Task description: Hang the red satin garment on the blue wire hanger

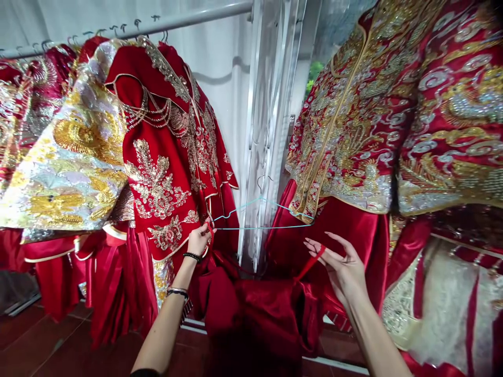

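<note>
My left hand [199, 241] is closed in a pinch on a red strap, right at the left end of a light-blue hanger [259, 228]. Whether the fingers also grip the hanger is hidden. A second strap [310, 266] runs up to my right hand [346, 267], held between its fingers while another finger sticks out. The hanger is upright, hook at the top, its right end apart from my right hand. Below and between both hands hangs a dark red satin garment [267, 303], partly in shadow. My left hand is close beside a red embroidered jacket [157, 183].
A rail [188, 20] at the upper left carries several embroidered garments, among them a gold and white one [78, 146]. Beaded red and gold jackets [353, 125] hang at the right. A metal post [259, 115] stands behind the hanger. The floor has brown tiles [58, 340].
</note>
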`<state>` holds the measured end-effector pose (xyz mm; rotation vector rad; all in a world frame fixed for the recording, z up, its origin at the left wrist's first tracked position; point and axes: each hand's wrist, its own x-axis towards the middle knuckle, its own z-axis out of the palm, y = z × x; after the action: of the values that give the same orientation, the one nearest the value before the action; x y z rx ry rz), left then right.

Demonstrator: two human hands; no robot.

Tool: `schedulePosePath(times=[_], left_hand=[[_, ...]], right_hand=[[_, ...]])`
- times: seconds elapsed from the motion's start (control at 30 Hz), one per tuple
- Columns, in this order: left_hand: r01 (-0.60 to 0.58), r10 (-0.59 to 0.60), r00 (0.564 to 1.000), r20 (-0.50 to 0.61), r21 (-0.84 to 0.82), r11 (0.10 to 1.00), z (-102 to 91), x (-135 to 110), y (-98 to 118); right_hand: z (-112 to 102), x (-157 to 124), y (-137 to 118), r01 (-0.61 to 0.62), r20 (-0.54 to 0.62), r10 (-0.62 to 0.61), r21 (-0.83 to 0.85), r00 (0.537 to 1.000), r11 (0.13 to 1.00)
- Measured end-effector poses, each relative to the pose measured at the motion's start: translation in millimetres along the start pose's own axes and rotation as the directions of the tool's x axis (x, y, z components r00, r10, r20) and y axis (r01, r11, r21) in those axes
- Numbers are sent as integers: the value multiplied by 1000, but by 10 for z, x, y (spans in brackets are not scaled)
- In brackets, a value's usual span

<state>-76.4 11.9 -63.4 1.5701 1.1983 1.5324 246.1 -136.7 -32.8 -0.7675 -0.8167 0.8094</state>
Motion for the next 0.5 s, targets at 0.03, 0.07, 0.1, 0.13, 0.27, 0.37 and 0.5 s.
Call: schedulePosePath(times=[0.03, 0.07, 0.1, 0.13, 0.27, 0.37, 0.5], left_hand=[[-11, 12, 1000, -9, 44, 999, 13, 38, -26], [-22, 23, 1000, -13, 84, 996, 30, 74, -49], [-33, 35, 999, -12, 114, 993, 51, 107, -67], [-43, 44, 999, -6, 135, 990, 75, 136, -80], [-45, 41, 999, 19, 212, 976, 177, 205, -106], [-25, 25, 1000, 4, 260, 965, 227, 226, -133], [-27, 29, 1000, 0, 357, 934, 238, 246, -161]], right_hand=[[-6, 5, -6, -1, -1, 1, -5, 1000, 1000], [-14, 10, -11, -2, -3, 2, -10, 1000, 1000], [-22, 15, -14, -5, -3, 5, -16, 1000, 1000], [-31, 19, -15, -9, 0, 9, -22, 1000, 1000], [-73, 26, 5, -30, 13, 30, -38, 999, 999], [-103, 29, 25, -44, 13, 44, -42, 999, 998], [-118, 39, 35, -60, 21, 61, -31, 998, 998]])
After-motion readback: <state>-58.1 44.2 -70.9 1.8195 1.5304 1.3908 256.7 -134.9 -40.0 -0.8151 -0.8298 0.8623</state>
